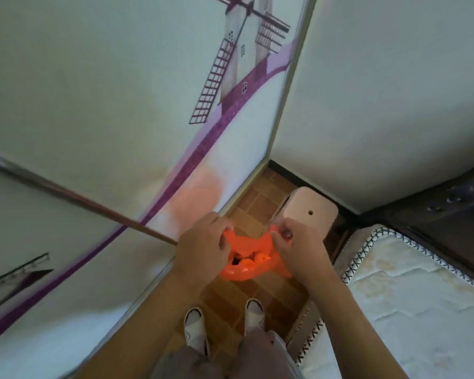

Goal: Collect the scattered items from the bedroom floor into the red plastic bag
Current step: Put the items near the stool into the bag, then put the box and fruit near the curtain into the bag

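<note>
The red plastic bag point(248, 258) hangs in front of me above the tiled floor, its mouth pulled slightly apart. My left hand point(203, 244) grips the bag's left handle, and my right hand point(296, 244) pinches the right handle. Through the small opening something dark and orange folds of plastic show; what lies inside cannot be made out. No loose items appear on the visible strip of floor.
A sliding wardrobe door point(121, 119) with a windmill picture stands on the left. A small beige stool point(309, 212) sits in the corner ahead. A mattress point(411, 302) fills the right side. My feet in white slippers point(225, 326) stand on the narrow tiled floor point(257, 203).
</note>
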Demonstrator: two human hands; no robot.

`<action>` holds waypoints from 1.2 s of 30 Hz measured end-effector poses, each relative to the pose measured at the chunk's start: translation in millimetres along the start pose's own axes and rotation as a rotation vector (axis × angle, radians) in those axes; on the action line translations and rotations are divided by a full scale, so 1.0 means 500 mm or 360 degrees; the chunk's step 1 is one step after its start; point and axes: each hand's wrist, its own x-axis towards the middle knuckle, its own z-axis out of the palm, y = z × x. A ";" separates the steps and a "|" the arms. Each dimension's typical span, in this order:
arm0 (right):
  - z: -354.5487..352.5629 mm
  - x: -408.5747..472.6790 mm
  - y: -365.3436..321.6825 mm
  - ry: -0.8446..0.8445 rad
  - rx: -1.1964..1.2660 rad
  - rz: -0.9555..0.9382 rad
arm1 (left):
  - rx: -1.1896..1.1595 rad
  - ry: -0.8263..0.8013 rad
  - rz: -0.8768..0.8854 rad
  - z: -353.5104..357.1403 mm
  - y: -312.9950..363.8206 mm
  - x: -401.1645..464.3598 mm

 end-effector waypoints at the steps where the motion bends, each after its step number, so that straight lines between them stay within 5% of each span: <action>1: -0.009 -0.006 -0.017 -0.0059 -0.0048 -0.0053 | -0.0018 0.0040 -0.0049 -0.018 0.005 -0.015; 11: -0.082 -0.054 -0.217 -0.0178 -0.0313 -0.0599 | -0.0243 0.0539 -0.0434 -0.166 0.000 -0.171; 16: -0.075 -0.096 -0.339 -0.0231 -0.0362 -0.0894 | -0.0343 0.0544 -0.0411 -0.296 -0.033 -0.254; 24: 0.034 -0.211 -0.544 -0.0350 -0.0404 -0.1236 | -0.0237 0.0581 -0.0526 -0.469 -0.130 -0.430; 30: 0.154 -0.330 -0.683 -0.0441 -0.0359 -0.1432 | -0.0213 0.0963 -0.0745 -0.561 -0.198 -0.599; 36: 0.287 -0.437 -0.790 -0.0643 -0.0390 -0.1590 | 0.0296 0.0596 -0.0691 -0.587 -0.249 -0.746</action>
